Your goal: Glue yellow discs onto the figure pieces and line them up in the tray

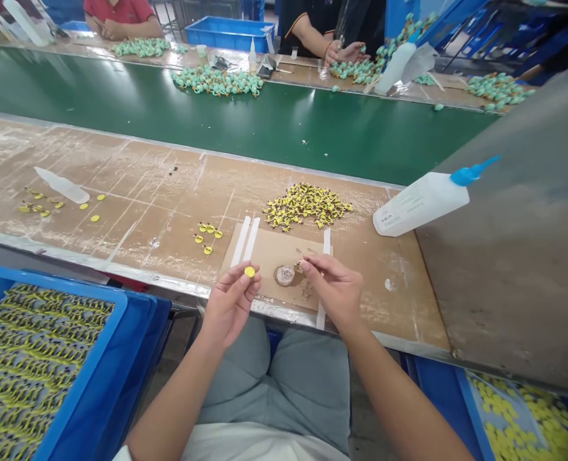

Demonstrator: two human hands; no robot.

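My left hand (230, 301) pinches a small round yellow disc (250, 271) between thumb and fingertips, above the bench's front edge. My right hand (334, 285) is closed in a pinch just right of a small round dish (284, 275) with clear, shiny contents. What its fingertips hold is too small to make out. Under both lies a cardboard sheet (288, 246) with white tape strips at its sides. Behind the sheet sits a pile of small yellow and dark pieces (307, 205). A few yellow discs with dark bits (207, 229) lie to the left.
A white bottle with a blue nozzle (421, 203) stands tilted by a metal panel (514, 237) at right. Blue trays of yellow pieces flank me, one tray (115, 320) at left. Across the green belt (264, 121), other people sit near heaps of mint-green pieces (219, 82).
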